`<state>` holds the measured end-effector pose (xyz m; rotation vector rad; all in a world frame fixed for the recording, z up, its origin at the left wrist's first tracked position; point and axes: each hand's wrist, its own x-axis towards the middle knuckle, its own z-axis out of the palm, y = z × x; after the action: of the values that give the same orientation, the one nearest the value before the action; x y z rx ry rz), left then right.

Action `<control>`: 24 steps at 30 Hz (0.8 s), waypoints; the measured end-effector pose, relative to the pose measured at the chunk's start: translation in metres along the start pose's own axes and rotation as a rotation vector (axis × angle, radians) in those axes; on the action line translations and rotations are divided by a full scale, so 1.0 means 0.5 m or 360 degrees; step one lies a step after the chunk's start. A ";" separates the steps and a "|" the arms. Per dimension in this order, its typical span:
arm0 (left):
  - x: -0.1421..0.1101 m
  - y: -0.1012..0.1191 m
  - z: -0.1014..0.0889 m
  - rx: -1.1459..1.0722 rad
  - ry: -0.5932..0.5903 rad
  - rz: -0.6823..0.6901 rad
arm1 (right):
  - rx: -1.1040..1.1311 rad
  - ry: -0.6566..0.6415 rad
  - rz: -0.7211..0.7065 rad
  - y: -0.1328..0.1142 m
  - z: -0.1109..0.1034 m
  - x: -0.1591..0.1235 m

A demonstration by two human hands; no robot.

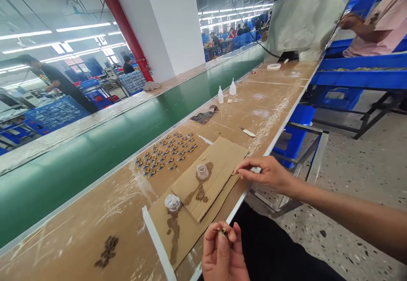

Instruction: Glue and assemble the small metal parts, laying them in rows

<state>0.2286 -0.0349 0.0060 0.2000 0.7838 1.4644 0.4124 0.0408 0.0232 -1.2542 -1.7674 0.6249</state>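
Observation:
My left hand (224, 253) is at the front edge of the bench, thumb and fingers pinching a small dark part with reddish and yellow-green spots (220, 230). My right hand (265, 171) hovers by the right edge of the cardboard sheet (225, 149), its fingertips pinched together; what is between them is too small to make out. On the cardboard stands a small clear cup (202, 171) in a dark wet stain. A second cup with a whitish crust (172, 203) sits to its left. Thin sticks (205, 156) lie behind the clear cup.
Rows of small blue-and-yellow parts (165, 151) lie behind the cardboard, a pile of dark pieces (107, 251) at left. Farther along are a dark cloth (205, 114), a white-handled knife (248, 132) and two white bottles (220, 95). A green conveyor belt (127, 132) runs behind. A co-worker sits far right.

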 end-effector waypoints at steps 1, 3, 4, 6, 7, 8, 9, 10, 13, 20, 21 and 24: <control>0.001 0.003 -0.003 -0.0022 -0.0002 -0.0019 | -0.0008 0.0017 0.0022 0.012 0.000 0.004; 0.002 0.005 -0.007 -0.0044 -0.0001 -0.0017 | -0.0030 0.0044 0.0057 0.030 0.001 0.010; 0.001 0.006 -0.008 -0.0042 0.0004 0.0000 | -0.0039 0.0053 0.0069 0.038 0.002 0.013; 0.000 0.005 -0.011 -0.0020 -0.0002 0.0046 | -0.0055 0.0063 0.0084 0.050 0.003 0.018; 0.000 0.005 -0.012 -0.0008 -0.0016 0.0070 | -0.0063 0.0067 0.0089 0.055 0.004 0.021; -0.001 0.004 -0.014 0.0001 -0.0037 0.0094 | -0.0072 0.0069 0.0092 0.059 0.005 0.023; -0.002 0.003 -0.015 0.0006 -0.0060 0.0116 | -0.0082 0.0069 0.0094 0.064 0.007 0.026; -0.003 0.002 -0.016 0.0009 -0.0082 0.0135 | -0.0092 0.0069 0.0094 0.068 0.008 0.028; -0.005 0.001 -0.017 0.0012 -0.0103 0.0168 | -0.0118 0.0062 0.0073 0.075 0.013 0.032; -0.007 0.004 -0.018 -0.0050 -0.0133 0.0153 | -0.0159 0.0085 -0.0017 0.072 0.020 0.033; -0.008 0.004 -0.018 -0.0056 -0.0141 0.0146 | -0.0159 0.0090 -0.0026 0.071 0.020 0.032; -0.012 0.006 -0.015 -0.0082 -0.0173 0.0134 | -0.0145 0.0109 -0.0040 0.068 0.020 0.030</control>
<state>0.2224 -0.0426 0.0039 0.2738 0.6558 1.5381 0.4187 0.0682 -0.0035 -1.2979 -1.7689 0.4865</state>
